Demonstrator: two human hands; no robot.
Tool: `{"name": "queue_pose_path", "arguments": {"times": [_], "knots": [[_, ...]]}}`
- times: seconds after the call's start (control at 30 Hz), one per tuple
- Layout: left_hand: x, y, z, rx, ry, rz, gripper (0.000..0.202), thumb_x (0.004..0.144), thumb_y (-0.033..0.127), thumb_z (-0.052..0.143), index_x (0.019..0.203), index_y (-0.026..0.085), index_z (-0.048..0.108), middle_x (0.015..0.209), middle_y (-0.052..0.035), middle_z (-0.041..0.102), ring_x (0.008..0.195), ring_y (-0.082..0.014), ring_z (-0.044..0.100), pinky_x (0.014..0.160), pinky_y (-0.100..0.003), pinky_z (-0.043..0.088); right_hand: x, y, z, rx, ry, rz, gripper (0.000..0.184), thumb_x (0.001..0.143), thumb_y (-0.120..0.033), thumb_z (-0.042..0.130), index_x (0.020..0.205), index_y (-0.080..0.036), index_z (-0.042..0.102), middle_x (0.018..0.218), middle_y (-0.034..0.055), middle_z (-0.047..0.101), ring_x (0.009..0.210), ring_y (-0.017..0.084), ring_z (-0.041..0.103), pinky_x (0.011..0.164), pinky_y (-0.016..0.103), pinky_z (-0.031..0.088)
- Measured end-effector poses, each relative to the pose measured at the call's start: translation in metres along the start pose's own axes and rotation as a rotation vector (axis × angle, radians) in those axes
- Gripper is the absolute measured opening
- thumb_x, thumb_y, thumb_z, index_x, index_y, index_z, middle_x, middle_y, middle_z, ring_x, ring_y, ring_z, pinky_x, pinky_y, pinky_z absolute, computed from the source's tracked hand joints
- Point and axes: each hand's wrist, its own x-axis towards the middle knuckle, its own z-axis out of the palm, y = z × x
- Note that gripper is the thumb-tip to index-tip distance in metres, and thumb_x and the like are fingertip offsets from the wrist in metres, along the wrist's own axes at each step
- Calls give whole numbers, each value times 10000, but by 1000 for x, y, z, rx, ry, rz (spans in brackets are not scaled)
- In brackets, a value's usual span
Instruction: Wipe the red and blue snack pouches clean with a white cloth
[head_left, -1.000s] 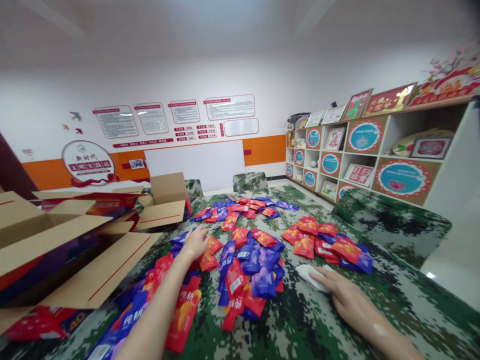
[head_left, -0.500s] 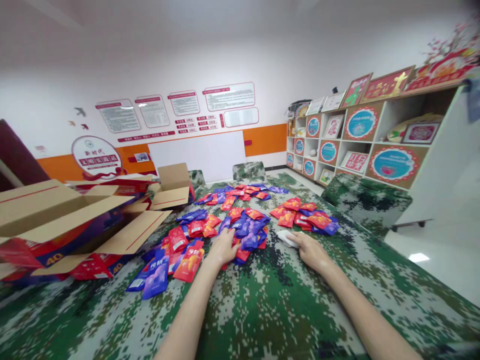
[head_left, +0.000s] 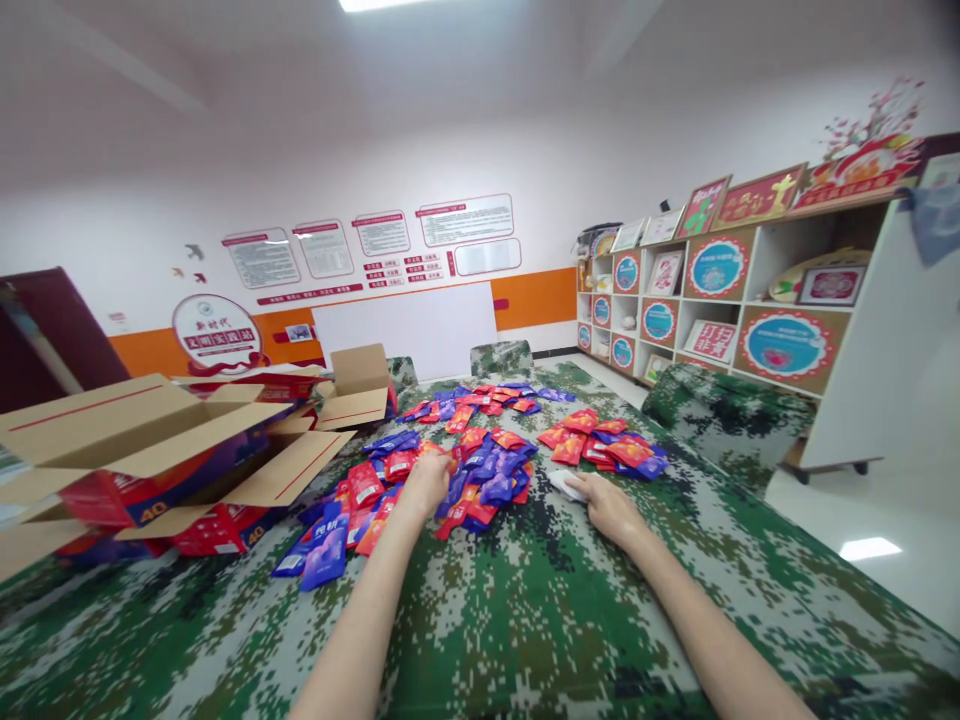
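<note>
My left hand [head_left: 427, 484] reaches over the left edge of the middle pile of red and blue snack packets [head_left: 491, 472]. Its fingers are curled, and a bit of red shows at their tips; what they hold, if anything, is hidden. My right hand [head_left: 613, 510] pinches a crumpled white cloth or tissue [head_left: 568, 486] against the tabletop, just in front of the right-hand pile of packets [head_left: 581, 440]. Left of my left forearm lies another heap, with a blue packet [head_left: 325, 553] at its front and red packets [head_left: 365, 484] behind.
Opened cardboard boxes [head_left: 150, 440] with raised flaps crowd the left side of the table. More packets [head_left: 491, 400] lie at the far end. A camouflage cloth [head_left: 517, 620] covers the table. A covered chair [head_left: 720, 415] and white shelves [head_left: 739, 355] stand to the right.
My left hand has moved left, from the front of the middle pile to its left edge. My right hand still holds the white cloth or tissue at nearly the same spot. The view has tilted up.
</note>
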Motion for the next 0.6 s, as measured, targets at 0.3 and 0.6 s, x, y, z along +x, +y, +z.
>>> {"name": "queue_pose_path", "arguments": {"times": [0.3,0.6], "knots": [[-32,103,-14,-82,191,422,526,802,10,378,1276,232,418,1201,-70,520,1094,-193,506,931,-327,437,4,6,4,108,41,17,652,632,-12,385,1193,-278,588,1265,8,554,1135,183,507,962,287,359],[-63,155,53,-33,-44,600,298,816,72,430,1072,181,535,1273,-105,456,1242,-234,363,943,-328,414,7,8,2,201,49,71,650,607,-24,387,1183,-242,596,1229,22,585,1127,181,522,971,295,364]]}}
